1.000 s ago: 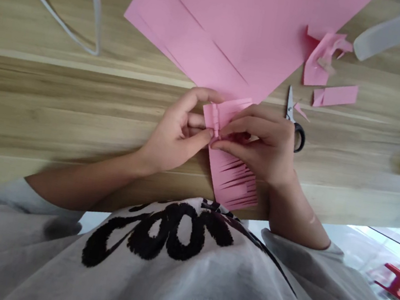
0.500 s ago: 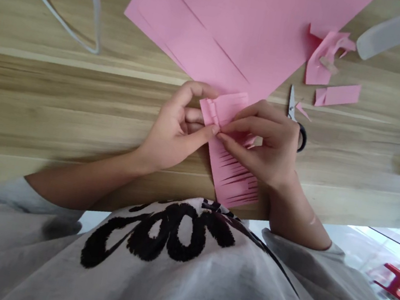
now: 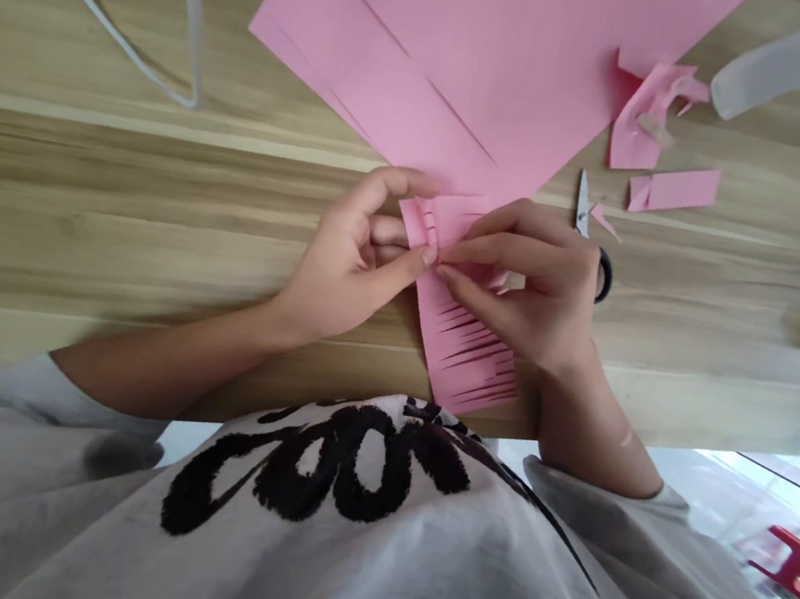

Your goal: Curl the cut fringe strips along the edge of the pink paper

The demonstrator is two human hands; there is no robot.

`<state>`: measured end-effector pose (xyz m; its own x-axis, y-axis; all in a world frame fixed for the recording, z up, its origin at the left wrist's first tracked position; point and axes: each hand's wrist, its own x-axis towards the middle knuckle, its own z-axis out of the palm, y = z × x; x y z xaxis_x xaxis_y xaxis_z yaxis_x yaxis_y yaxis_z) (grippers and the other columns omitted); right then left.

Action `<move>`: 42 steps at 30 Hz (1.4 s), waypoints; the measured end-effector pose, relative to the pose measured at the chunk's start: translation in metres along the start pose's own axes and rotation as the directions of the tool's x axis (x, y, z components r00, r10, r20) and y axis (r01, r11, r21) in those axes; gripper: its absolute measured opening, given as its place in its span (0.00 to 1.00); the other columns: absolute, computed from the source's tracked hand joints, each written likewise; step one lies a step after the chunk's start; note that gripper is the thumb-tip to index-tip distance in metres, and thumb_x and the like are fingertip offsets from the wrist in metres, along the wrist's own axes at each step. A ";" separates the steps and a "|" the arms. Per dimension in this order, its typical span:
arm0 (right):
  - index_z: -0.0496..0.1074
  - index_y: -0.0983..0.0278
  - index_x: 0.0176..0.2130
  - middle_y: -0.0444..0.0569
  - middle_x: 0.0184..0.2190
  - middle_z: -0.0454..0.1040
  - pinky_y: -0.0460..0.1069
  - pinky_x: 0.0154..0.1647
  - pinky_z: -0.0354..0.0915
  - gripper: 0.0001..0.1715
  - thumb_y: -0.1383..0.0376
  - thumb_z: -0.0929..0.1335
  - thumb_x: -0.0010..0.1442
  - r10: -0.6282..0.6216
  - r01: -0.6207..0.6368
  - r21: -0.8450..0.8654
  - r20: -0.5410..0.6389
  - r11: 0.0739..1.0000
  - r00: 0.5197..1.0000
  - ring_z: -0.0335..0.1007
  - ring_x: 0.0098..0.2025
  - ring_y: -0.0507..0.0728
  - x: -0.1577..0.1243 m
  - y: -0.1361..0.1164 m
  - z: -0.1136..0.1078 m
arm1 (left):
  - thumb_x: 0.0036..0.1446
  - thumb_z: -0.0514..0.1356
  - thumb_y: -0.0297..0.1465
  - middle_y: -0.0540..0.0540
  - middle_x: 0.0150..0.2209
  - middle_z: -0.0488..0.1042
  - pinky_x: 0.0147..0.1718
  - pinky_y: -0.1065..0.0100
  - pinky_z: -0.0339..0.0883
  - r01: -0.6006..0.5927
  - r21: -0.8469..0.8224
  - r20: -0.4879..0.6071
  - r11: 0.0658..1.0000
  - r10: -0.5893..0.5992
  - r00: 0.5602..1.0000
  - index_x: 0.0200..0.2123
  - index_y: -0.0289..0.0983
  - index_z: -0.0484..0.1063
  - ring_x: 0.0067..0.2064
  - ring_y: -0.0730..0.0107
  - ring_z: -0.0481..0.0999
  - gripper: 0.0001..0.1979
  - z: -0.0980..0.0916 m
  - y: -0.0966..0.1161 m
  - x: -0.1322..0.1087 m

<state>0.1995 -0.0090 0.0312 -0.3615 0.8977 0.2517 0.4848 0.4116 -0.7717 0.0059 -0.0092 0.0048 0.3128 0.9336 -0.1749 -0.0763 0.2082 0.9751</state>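
A pink paper strip (image 3: pixel 451 338) with a row of slits cut into its right side hangs between my hands, its lower end near my shirt. My left hand (image 3: pixel 356 262) pinches its left edge, thumb on top and fingers partly behind the paper. Thumb and fingertips of my right hand (image 3: pixel 532 280) are pinched on the cut strips close to my left thumb. Near the top of the strip, some cut pieces are bent over toward the left edge. My right fingers hide the middle of the paper.
Large pink paper sheets (image 3: pixel 424 50) lie beyond my hands. Small scissors (image 3: pixel 583 207) with black handles rest just past my right hand, near pink scraps (image 3: pixel 674 189) and a crumpled cutting (image 3: pixel 638 125). A white cable (image 3: pixel 187 13) loops at upper left on the wooden table (image 3: pixel 115 224).
The top end of the fringed strip has shifted slightly down, and slits now show there. The folded bits by my left thumb look flatter. Both hands stay nearly in place.
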 end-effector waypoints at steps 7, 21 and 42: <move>0.81 0.60 0.33 0.51 0.32 0.77 0.53 0.34 0.71 0.02 0.65 0.75 0.59 -0.092 0.091 -0.011 -0.114 0.996 0.989 0.73 0.34 0.56 -0.002 0.003 0.002 | 0.56 0.69 0.35 0.51 0.32 0.80 0.34 0.65 0.78 -0.021 -0.017 -0.009 1.000 0.021 1.000 0.48 0.40 0.68 0.35 0.66 0.83 0.19 -0.001 -0.002 0.000; 0.78 0.58 0.33 0.48 0.33 0.76 0.55 0.37 0.72 0.03 0.67 0.73 0.60 -0.150 0.143 -0.066 -0.118 0.988 0.982 0.71 0.36 0.56 -0.002 0.004 0.007 | 0.56 0.68 0.32 0.48 0.35 0.82 0.38 0.63 0.81 -0.024 -0.042 -0.003 0.999 0.024 1.000 0.50 0.39 0.68 0.45 0.59 0.85 0.20 0.000 -0.001 -0.001; 0.75 0.61 0.26 0.41 0.20 0.70 0.49 0.23 0.55 0.15 0.62 0.70 0.65 0.260 -0.275 -0.022 -0.255 0.961 0.931 0.62 0.22 0.49 -0.005 0.002 0.000 | 0.51 0.70 0.28 0.48 0.38 0.83 0.38 0.65 0.80 0.006 -0.052 -0.050 0.999 -0.009 0.999 0.47 0.40 0.66 0.38 0.66 0.85 0.22 0.002 0.004 -0.002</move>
<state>0.2027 -0.0125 0.0285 -0.0072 0.9832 0.1826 0.5829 0.1525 -0.7981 0.0073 -0.0106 0.0088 0.2660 0.9451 -0.1898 -0.1241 0.2288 0.9655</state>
